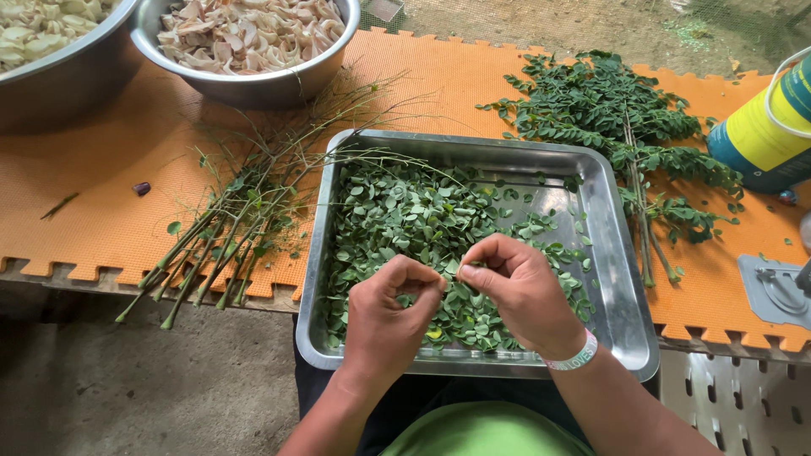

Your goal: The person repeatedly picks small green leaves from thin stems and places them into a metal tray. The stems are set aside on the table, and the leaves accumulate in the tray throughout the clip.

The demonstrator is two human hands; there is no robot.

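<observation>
My left hand [390,314] and right hand [519,291] meet over the steel tray [621,287], which sits at the near edge of the orange mat [110,169] and juts out toward my lap; both hands are pinched shut on a thin sprig [463,265], fingertips close together, though the sprig is so small between them that I can barely make it out. The loose stripped leaves [405,215] cover most of the tray floor, thickest on its left half and thinner toward the right wall, so I judge a good share of the plucking done; the pile of bare stems [228,232] lying just left of the tray, across the mat's near edge, says the same. What is left, by my reckoning, is the heap of leafy branches [621,127] at the far right of the mat, still fully green and well apart from my hands; two steel bowls [253,51] of pale sliced pieces stand at the far left corner, and a yellow and teal container [764,127] at the right edge.
</observation>
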